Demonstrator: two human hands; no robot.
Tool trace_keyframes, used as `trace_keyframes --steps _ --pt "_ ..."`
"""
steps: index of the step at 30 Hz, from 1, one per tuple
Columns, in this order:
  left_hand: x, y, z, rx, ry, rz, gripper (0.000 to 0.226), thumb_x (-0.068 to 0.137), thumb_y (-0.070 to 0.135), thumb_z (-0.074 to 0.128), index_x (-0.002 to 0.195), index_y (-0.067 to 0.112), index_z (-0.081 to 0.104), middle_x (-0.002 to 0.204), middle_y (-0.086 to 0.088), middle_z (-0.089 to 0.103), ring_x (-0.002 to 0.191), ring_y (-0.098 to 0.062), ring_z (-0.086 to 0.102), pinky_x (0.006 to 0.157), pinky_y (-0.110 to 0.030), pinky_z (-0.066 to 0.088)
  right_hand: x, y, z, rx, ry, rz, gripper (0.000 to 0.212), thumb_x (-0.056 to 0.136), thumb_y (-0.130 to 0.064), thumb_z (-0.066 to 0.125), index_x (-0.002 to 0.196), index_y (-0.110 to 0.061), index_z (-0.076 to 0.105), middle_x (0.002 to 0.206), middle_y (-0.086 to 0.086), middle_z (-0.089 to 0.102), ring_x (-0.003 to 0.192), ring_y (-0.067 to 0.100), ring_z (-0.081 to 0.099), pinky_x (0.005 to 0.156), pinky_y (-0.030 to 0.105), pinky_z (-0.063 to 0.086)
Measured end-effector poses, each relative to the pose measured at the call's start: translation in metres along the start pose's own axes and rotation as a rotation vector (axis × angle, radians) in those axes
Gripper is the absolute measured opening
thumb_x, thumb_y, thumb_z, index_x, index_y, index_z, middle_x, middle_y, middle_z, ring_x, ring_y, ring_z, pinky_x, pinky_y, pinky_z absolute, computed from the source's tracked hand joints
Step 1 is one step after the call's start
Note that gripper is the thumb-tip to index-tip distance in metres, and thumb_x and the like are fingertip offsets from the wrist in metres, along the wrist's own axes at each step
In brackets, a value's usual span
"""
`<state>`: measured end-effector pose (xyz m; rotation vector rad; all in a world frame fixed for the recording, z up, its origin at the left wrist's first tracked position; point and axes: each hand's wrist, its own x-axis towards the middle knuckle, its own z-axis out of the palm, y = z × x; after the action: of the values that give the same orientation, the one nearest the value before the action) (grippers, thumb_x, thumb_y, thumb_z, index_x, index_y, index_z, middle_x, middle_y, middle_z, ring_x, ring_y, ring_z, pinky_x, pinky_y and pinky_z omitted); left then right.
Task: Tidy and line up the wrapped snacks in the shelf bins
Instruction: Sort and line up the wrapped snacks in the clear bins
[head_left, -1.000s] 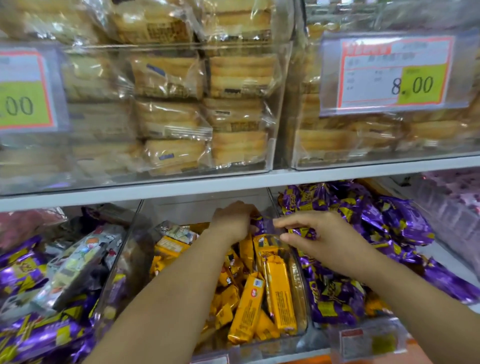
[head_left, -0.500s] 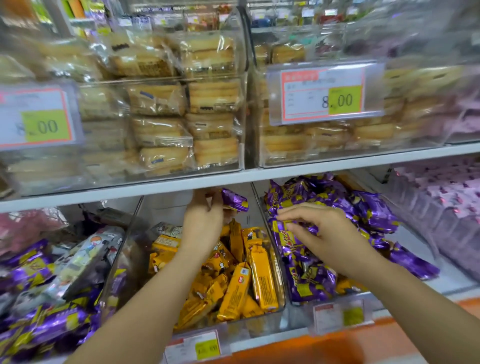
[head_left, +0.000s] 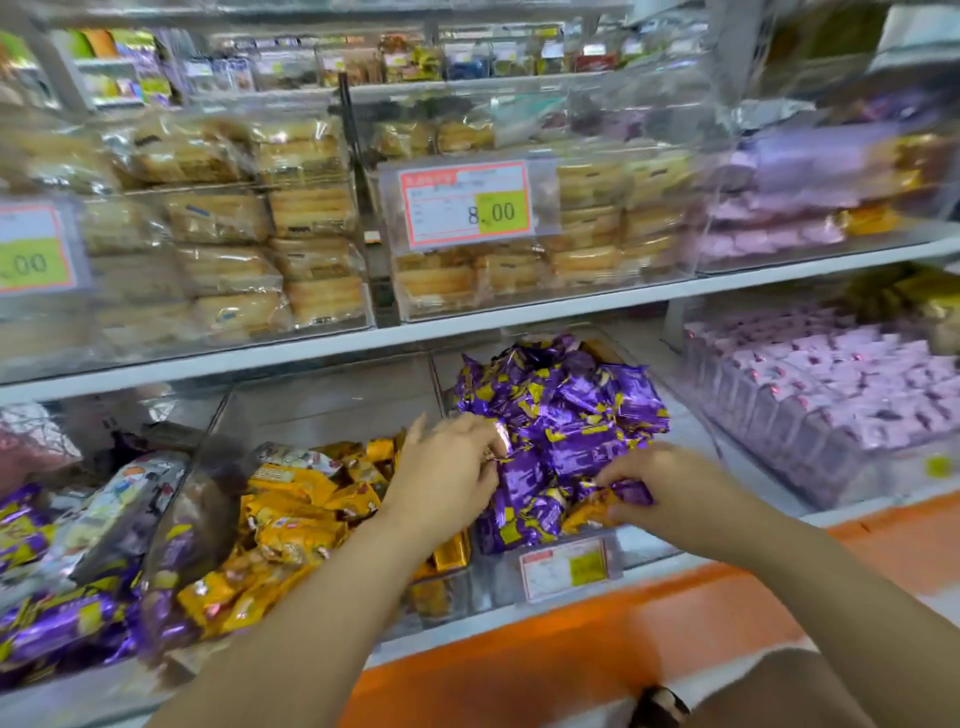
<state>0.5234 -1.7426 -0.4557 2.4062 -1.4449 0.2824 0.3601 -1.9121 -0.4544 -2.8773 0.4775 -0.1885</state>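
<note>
A heap of purple wrapped snacks (head_left: 566, 415) fills a clear bin on the lower shelf, right of centre. My left hand (head_left: 447, 473) reaches over the divider and its curled fingers hold a shiny purple snack (head_left: 500, 442) at the heap's left edge. At the front of that bin, my right hand (head_left: 660, 488) pinches another purple snack (head_left: 631, 491), and a yellow wrapper (head_left: 587, 512) shows just under it. The neighbouring bin to the left holds jumbled yellow wrapped snacks (head_left: 291, 519), which my left forearm crosses.
A price tag (head_left: 563, 566) hangs on the purple bin's front. A bin of mixed purple and printed packs (head_left: 67, 618) sits far left, and pink packs (head_left: 831, 395) far right. Clear bins of cake packs (head_left: 270, 260) line the upper shelf, with an 8.00 tag (head_left: 467, 208).
My left hand lifted a purple snack out of the yellow bin and carried it right to the purple heap. My right hand dropped to the bin's front. The view shifted left and back.
</note>
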Motion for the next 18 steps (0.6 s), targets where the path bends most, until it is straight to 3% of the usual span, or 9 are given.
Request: trace_keyframes --steps 4,9,14,18 --pt "-0.009 0.008 -0.009 0.039 -0.155 0.176 0.036 0.093 0.046 0.048 0.129 0.043 0.049 0.142 0.015 0.037 0.137 -0.009 0.025 0.116 -0.047 -0.001 0.008 -0.007 0.012 -0.054 -0.055 -0.055 0.036 0.088 -0.041 0.059 0.123 -0.034 0.058 0.109 -0.006 0.065 0.115 0.015 0.038 0.093 0.030 0.038" --pt "-0.008 0.014 -0.012 0.195 -0.363 0.213 0.042 0.090 0.060 0.044 0.128 0.044 0.053 0.154 0.010 0.019 0.142 -0.015 0.016 0.115 -0.053 -0.007 0.014 -0.012 0.003 -0.054 -0.060 -0.113 0.025 0.083 -0.042 0.065 0.108 -0.036 0.066 0.082 -0.021 0.051 0.105 0.006 0.043 0.079 0.026 0.038" --pt "-0.004 0.015 -0.009 0.197 -0.393 0.160 0.037 0.088 0.058 0.051 0.122 0.043 0.057 0.154 0.009 0.020 0.143 -0.016 0.014 0.116 -0.055 -0.007 0.007 -0.010 0.002 -0.124 -0.031 -0.112 0.027 0.088 -0.042 0.059 0.112 -0.033 0.065 0.114 -0.016 0.061 0.108 0.008 0.052 0.081 0.026 0.043" --pt "-0.003 0.016 -0.009 0.190 -0.375 0.155 0.036 0.087 0.057 0.053 0.121 0.044 0.057 0.153 0.009 0.021 0.142 -0.017 0.017 0.115 -0.056 -0.008 0.011 -0.008 -0.004 -0.020 -0.102 -0.057 0.024 0.086 -0.034 0.066 0.108 -0.024 0.068 0.109 -0.010 0.064 0.090 0.005 0.056 0.068 0.017 0.035"
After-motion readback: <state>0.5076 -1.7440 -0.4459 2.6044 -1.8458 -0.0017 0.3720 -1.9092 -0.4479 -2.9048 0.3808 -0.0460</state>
